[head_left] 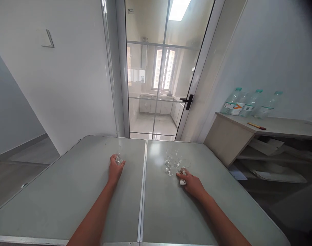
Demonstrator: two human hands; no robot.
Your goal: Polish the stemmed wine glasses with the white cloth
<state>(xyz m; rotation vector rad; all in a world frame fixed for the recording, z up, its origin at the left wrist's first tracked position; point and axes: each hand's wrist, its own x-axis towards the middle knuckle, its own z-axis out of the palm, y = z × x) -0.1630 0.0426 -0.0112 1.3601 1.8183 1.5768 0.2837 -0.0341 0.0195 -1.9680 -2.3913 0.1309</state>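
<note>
On the left half of the table, my left hand (116, 166) is closed around the base of a small clear stemmed glass (119, 159) that stands upright. My right hand (193, 182) is closed on a crumpled white cloth (182, 182) with some brown on it; whether it is fabric or paper I cannot tell. Right beside those fingers is a cluster of several clear stemmed glasses (172, 160) on the right half. Their outlines overlap and are faint. Whether my right fingertips also touch the nearest glass cannot be made out.
A metal seam (143, 191) divides the grey-green table (76, 191). To the right, a cabinet (230, 136) holds several plastic bottles (252, 103) and a yellow-and-red stick-like item (257, 126) on top. Beyond the table stands a glass door (158, 75) with a black handle (188, 101).
</note>
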